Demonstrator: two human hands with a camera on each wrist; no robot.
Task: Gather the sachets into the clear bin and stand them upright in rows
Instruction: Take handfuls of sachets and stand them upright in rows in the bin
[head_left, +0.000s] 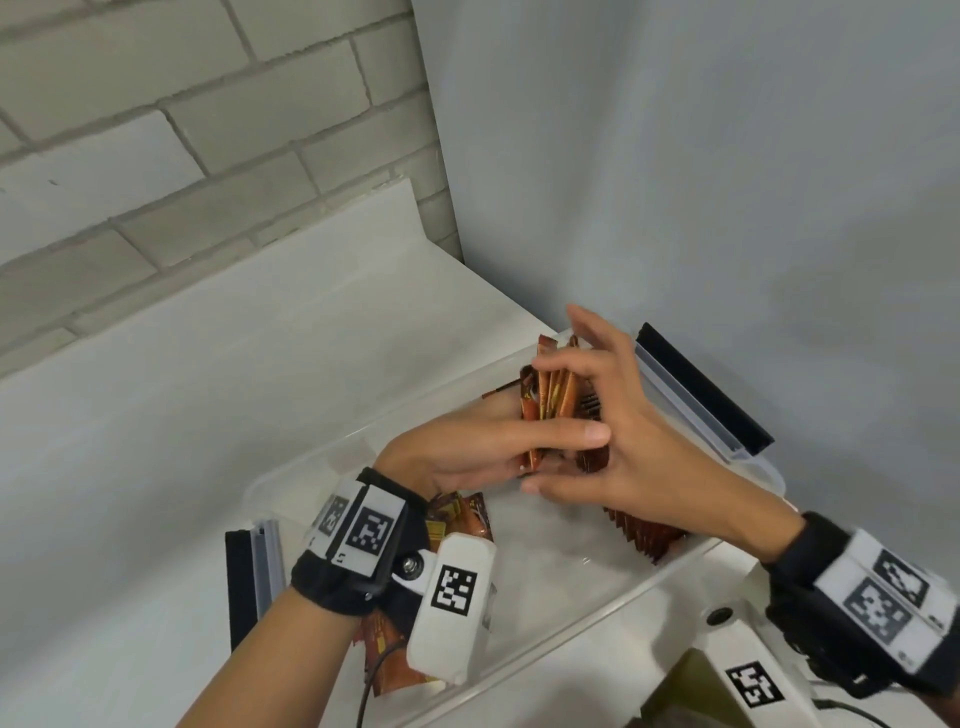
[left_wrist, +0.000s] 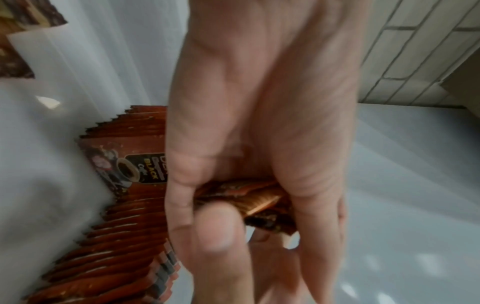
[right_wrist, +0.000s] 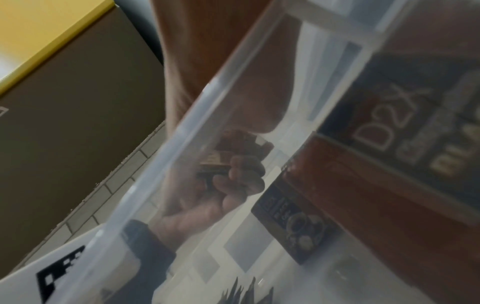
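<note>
Over the clear bin (head_left: 363, 431) my left hand (head_left: 498, 441) grips a bundle of brown sachets (head_left: 550, 400), thumb across its front. My right hand (head_left: 597, 395) meets it from the right, one finger bent over the top edges and the thumb under the lower end. In the left wrist view the left hand (left_wrist: 233, 195) clamps the bundle (left_wrist: 249, 197). A row of upright sachets (head_left: 644, 535) stands along the bin's right wall, and the same row (left_wrist: 124, 236) shows beside my hand. Loose sachets (head_left: 462, 514) lie flat under my left wrist.
The bin sits on a white counter (head_left: 182, 441) in a corner between a brick wall and a plain wall. Black latch handles (head_left: 701, 384) flank the bin. A cardboard box (right_wrist: 64, 102) stands close on the right. Sachets (right_wrist: 389, 144) press against the bin wall.
</note>
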